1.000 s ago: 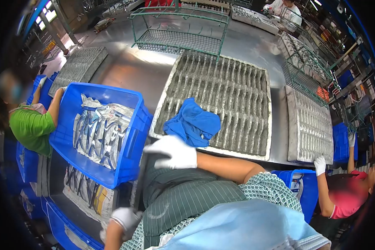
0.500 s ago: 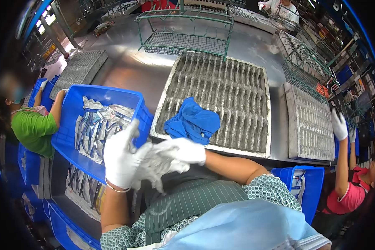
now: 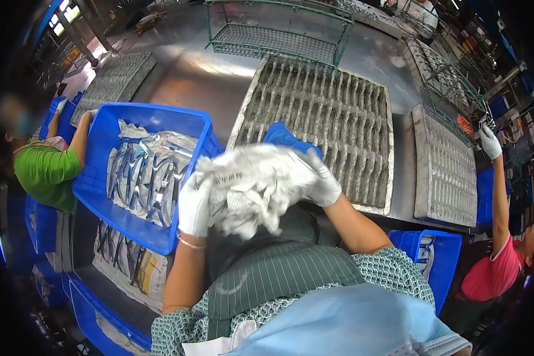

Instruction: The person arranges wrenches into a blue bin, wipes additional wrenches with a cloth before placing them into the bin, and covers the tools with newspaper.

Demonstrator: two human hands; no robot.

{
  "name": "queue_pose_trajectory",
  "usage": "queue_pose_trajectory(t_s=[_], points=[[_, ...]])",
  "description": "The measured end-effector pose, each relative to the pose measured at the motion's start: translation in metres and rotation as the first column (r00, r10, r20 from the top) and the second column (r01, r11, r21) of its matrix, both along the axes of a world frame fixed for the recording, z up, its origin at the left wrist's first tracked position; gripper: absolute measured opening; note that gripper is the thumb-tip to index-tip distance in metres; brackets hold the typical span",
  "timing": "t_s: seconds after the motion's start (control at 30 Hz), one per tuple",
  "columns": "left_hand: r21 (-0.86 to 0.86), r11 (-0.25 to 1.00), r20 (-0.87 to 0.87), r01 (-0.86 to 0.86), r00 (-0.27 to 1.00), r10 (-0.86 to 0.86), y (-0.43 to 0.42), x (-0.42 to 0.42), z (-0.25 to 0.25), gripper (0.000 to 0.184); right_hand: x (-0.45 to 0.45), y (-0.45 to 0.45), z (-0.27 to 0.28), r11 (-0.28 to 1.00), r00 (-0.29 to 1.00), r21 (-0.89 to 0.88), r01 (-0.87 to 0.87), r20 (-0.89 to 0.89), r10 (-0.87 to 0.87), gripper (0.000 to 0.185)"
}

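Observation:
In front of my apron, a crumpled white cloth with grey print is bunched between both hands, its middle blurred by motion. My left hand, in a white glove, is closed on its left side. On the right side, my right hand, also gloved, grips the cloth, with some fingers hidden behind it. Just beyond lies a blue cloth, partly covered by the white one. It rests on a grey slotted tray with rows of narrow ribs.
To my left, a blue bin holds slim dark and blue metal pieces on whitish sheets. A green wire rack stands behind the tray. A person in green is at left, another in red at right beside a second slotted tray.
My right hand has moved right and my hands are wider apart, with the white cloth spread and raised between them. The person at right has moved a gloved hand upward.

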State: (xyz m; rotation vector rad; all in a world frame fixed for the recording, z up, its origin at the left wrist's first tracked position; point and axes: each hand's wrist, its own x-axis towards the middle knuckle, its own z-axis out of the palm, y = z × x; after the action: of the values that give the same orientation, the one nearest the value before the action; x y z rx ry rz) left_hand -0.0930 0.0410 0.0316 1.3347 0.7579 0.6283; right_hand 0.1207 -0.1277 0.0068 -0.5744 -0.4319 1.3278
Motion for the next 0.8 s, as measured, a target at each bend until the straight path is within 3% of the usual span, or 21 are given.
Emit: queue_pose_trajectory(t_s=[0.03, 0.07, 0.13, 0.2, 0.33, 0.4, 0.43, 0.47, 0.5, 0.53, 0.6, 0.63, 0.67, 0.73, 0.8], points=[[-0.163, 0.982, 0.133, -0.094, 0.984, 0.116, -0.004, 0.009, -0.005, 0.023, -0.003, 0.001, -0.006, 0.998, 0.996, 0.02, 0.053, 0.066, -0.055, 0.099], [-0.049, 0.987, 0.079, -0.154, 0.984, 0.157, -0.001, 0.013, -0.015, 0.025, -0.008, 0.004, -0.005, 0.994, 0.985, 0.044, 0.105, 0.133, -0.11, 0.109], [-0.019, 0.974, 0.113, -0.228, 0.967, 0.228, -0.004, 0.023, -0.025, 0.025, -0.021, 0.004, -0.011, 0.986, 0.98, 0.13, 0.107, 0.153, -0.127, 0.119], [-0.092, 0.98, 0.17, -0.176, 0.967, 0.19, -0.014, 0.03, -0.025, 0.028, -0.03, 0.007, -0.004, 0.994, 0.912, 0.044, 0.104, 0.394, -0.113, 0.122], [-0.074, 0.997, 0.163, -0.018, 0.986, 0.03, -0.038, 0.036, -0.028, 0.04, -0.037, 0.023, -0.007, 0.942, 0.924, -0.116, 0.316, 0.261, -0.278, 0.115], [-0.325, 0.944, 0.305, 0.061, 0.951, 0.043, -0.031, 0.033, -0.029, 0.042, -0.03, 0.029, -0.019, 0.921, 0.869, -0.033, 0.387, 0.348, -0.352, 0.109], [-0.346, 0.937, 0.299, 0.051, 0.952, 0.058, -0.028, 0.03, -0.021, 0.042, -0.022, 0.023, -0.002, 0.923, 0.895, -0.238, 0.302, 0.404, -0.188, 0.103], [-0.368, 0.929, 0.29, 0.042, 0.954, 0.072, -0.025, 0.027, -0.014, 0.042, -0.016, 0.022, 0.002, 0.936, 0.902, -0.21, 0.283, 0.389, -0.186, 0.095], [-0.245, 0.966, 0.182, -0.082, 0.975, 0.129, -0.019, 0.025, -0.016, 0.042, -0.009, 0.02, 0.006, 0.947, 0.91, -0.181, 0.264, 0.373, -0.182, 0.087], [-0.005, 0.991, 0.04, -0.132, 0.991, 0.132, -0.01, 0.019, -0.024, 0.039, -0.003, 0.019, 0.01, 0.958, 0.917, -0.153, 0.244, 0.358, -0.177, 0.08], [0.105, 0.989, -0.042, -0.107, 0.993, 0.111, -0.001, 0.016, -0.021, 0.035, 0.024, 0.008, -0.005, 0.963, 0.891, -0.238, 0.129, 0.454, -0.007, 0.073], [0.121, 0.986, -0.071, -0.111, 0.99, 0.12, 0.004, 0.015, -0.024, 0.035, 0.033, 0.001, -0.004, 0.943, 0.749, -0.271, 0.195, 0.662, 0.036, 0.067], [0.155, 0.983, -0.141, -0.096, 0.983, 0.118, 0.008, 0.015, -0.022, 0.036, 0.037, -0.004, 0.017, 0.87, 0.442, -0.376, 0.319, 0.871, 0.214, 0.063], [0.189, 0.979, -0.187, -0.076, 0.976, 0.112, 0.017, 0.017, -0.026, 0.039, 0.045, -0.009, 0.03, 0.851, 0.208, -0.349, 0.392, 0.935, 0.288, 0.057], [-0.128, 0.99, 0.002, -0.058, 0.998, 0.059, 0.024, 0.02, -0.022, 0.042, 0.061, -0.021, 0.021, 0.87, 0.681, -0.4, 0.288, 0.724, 0.107, 0.052]])
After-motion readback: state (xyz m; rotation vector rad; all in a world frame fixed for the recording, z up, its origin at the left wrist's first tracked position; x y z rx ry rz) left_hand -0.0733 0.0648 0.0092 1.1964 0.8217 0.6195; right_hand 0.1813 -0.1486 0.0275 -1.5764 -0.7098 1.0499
